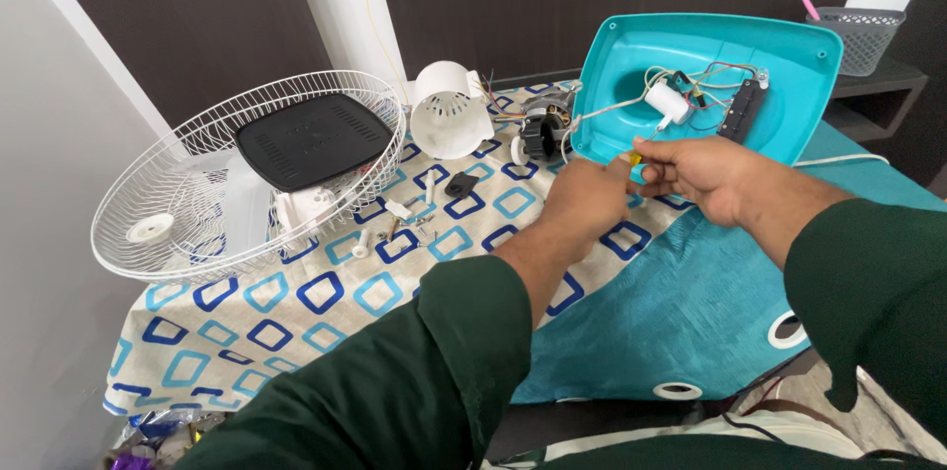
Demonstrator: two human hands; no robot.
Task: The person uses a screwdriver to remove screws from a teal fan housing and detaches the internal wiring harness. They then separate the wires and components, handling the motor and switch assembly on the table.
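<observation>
A teal plastic fan base [631, 56] stands tilted on the table, its open underside facing me with a white capacitor [667, 101], coloured wires and a black switch block [742, 110] inside. My left hand [584, 199] and my right hand [695, 174] meet just below the base's lower edge. Both pinch a small wire end with a yellow tip [636, 158]. White and coloured wires run from the base toward a black fan motor [541, 135].
A white wire fan guard [158, 228] lies at left with a black flat panel [314, 140] in it. A white motor cover [449, 110], screws and small white parts [400, 218] lie on the patterned cloth. A grey basket [866, 36] stands far right.
</observation>
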